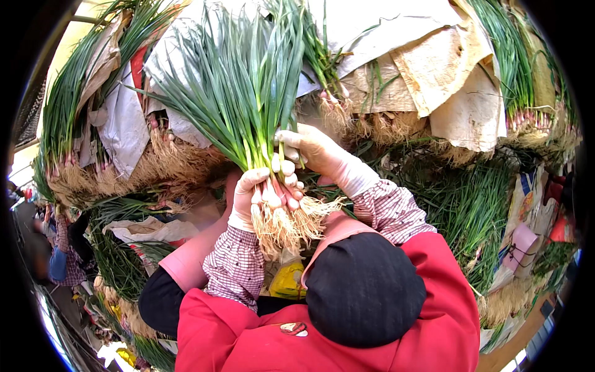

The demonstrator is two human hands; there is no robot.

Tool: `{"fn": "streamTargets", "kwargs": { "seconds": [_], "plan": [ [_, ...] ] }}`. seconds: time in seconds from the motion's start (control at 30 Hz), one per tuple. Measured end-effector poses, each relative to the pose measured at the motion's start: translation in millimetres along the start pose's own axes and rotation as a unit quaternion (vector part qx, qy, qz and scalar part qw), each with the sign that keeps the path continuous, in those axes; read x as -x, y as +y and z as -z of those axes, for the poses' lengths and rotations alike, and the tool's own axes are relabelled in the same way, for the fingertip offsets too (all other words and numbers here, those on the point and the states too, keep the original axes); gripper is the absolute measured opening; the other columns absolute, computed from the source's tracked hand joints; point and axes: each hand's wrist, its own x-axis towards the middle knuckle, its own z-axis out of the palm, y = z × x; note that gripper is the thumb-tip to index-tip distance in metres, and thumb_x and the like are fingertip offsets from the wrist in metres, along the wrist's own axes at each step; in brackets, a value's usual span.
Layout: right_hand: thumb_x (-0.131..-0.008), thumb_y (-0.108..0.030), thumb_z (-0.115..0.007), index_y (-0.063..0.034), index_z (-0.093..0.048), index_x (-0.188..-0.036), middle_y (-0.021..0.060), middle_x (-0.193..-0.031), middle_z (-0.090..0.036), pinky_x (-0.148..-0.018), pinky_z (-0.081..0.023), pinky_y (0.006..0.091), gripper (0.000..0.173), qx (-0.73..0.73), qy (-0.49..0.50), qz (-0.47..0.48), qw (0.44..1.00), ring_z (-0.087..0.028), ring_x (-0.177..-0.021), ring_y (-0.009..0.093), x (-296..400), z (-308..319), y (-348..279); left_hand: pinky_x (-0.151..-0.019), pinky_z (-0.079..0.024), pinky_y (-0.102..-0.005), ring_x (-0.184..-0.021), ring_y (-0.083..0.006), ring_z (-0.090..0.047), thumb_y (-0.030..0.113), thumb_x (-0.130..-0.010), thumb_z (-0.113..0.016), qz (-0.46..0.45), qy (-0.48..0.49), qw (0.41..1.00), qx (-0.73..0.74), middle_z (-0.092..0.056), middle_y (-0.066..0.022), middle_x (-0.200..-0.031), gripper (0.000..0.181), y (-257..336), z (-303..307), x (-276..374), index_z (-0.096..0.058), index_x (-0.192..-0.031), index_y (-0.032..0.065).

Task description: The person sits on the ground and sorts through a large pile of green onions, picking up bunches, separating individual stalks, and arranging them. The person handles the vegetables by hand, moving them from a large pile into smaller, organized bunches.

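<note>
A bunch of green garlic (251,111), with long green leaves, pinkish-white bulbs and shaggy pale roots, stands upright before me with its roots down. My left hand (246,190) grips it around the stems just above the bulbs, white covering on its fingers. At the right side of the bunch, my right hand (316,151) pinches a stalk between thumb and fingers, close above the left fingers. Both forearms wear checked sleeves. Below the roots are my knees in black trousers (367,288) and pink boots (186,262).
More green garlic (79,107) lies piled at left, partly under white woven sacks (123,125). Tan sacking (441,65) covers another pile ahead. Loose green leaves (474,214) heap at right. A yellow bag (288,281) sits between my legs. Another person (65,255) is at far left.
</note>
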Motion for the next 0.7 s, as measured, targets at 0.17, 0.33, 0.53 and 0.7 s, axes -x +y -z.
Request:
{"fn": "streamTargets", "kwargs": {
  "seconds": [0.17, 0.33, 0.53, 0.7],
  "plan": [
    [-0.090, -0.017, -0.065, -0.0037, -0.064, -0.090, 0.0061, -0.073, -0.065, -0.052, -0.049, 0.0253, 0.013, 0.309, 0.162, 0.147, 0.926, -0.061, -0.058, 0.012, 3.1, -7.8, 4.9, -0.077, -0.056, -0.0441, -0.087, -0.0290, -0.065, 0.017, -0.087, -0.055, 0.001, 0.079, 0.997, -0.018, -0.063, -0.0183, -0.109, 0.044, 3.3, 12.2, -0.6, -0.050, -0.125, -0.0050],
    [-0.088, -0.025, -0.063, -0.0046, -0.059, -0.081, 0.0149, -0.071, -0.061, -0.055, -0.049, 0.0385, 0.023, 0.601, 0.268, 0.293, 0.694, -0.062, -0.064, 0.033, 31.5, 23.6, 2.3, -0.072, -0.055, -0.0395, -0.082, -0.0229, -0.062, 0.012, -0.084, -0.057, -0.006, 0.071, 0.997, -0.036, -0.062, -0.0134, -0.093, 0.047, 8.6, -0.8, -4.4, -0.045, -0.125, -0.0081],
    [-0.081, -0.029, -0.063, -0.0008, -0.057, -0.121, 0.0205, -0.091, -0.067, -0.086, -0.049, 0.0412, 0.049, 0.786, -0.217, -0.403, 0.415, -0.064, -0.090, 0.035, 151.2, 110.2, -4.8, -0.071, -0.058, -0.0364, -0.080, -0.0209, -0.061, 0.015, -0.082, -0.058, -0.164, 0.033, 0.979, -0.117, -0.060, -0.0164, -0.105, 0.062, 60.1, -37.5, 23.4, -0.035, -0.135, -0.0065],
    [-0.086, -0.046, -0.057, -0.0057, -0.065, -0.108, 0.0166, -0.095, -0.067, -0.083, -0.049, 0.0382, 0.046, 0.725, 0.275, 0.213, 0.595, -0.064, -0.091, 0.031, 44.8, 73.8, -54.1, -0.074, -0.058, -0.0381, -0.082, -0.0226, -0.061, 0.020, -0.081, -0.061, -0.065, 0.027, 0.994, -0.082, -0.060, -0.0165, -0.099, 0.055, 46.3, -14.4, 3.1, -0.047, -0.128, -0.0055]
  ]
}}
